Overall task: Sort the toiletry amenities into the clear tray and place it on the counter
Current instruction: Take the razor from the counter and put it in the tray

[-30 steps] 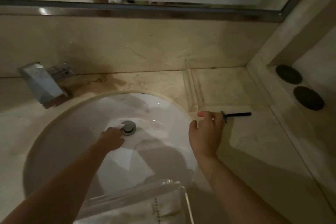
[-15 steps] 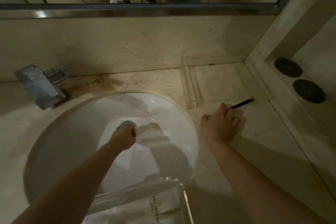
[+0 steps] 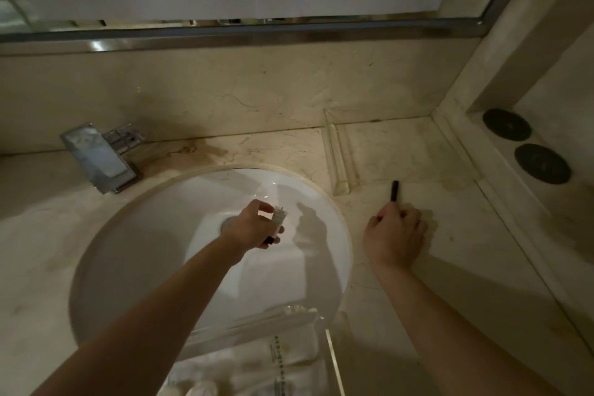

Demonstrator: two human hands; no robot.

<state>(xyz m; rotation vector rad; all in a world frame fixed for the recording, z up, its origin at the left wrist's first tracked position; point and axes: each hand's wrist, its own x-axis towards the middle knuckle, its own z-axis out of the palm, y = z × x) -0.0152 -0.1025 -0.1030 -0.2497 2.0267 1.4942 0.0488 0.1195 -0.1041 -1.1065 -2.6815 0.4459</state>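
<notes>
My left hand (image 3: 255, 225) is raised over the white sink basin (image 3: 154, 254) and grips a small white tube with a dark cap (image 3: 277, 222). My right hand (image 3: 397, 235) rests on the marble counter (image 3: 466, 267) to the right of the sink, fingers curled round a thin black-handled item (image 3: 394, 190) whose end sticks out toward the wall. A clear tray (image 3: 331, 354) sits at the bottom edge, holding white packets with printed text (image 3: 283, 360). A second clear tray (image 3: 340, 154) stands on the counter behind my right hand.
A chrome faucet (image 3: 99, 157) stands at the sink's back left. Two dark round discs (image 3: 524, 145) lie on a raised ledge at the right. A mirror with a metal frame (image 3: 241, 35) runs along the back wall.
My left hand has lifted the white tube up out of the basin near the drain. My right hand has closed on the black-handled item and turned it from pointing right to pointing toward the wall.
</notes>
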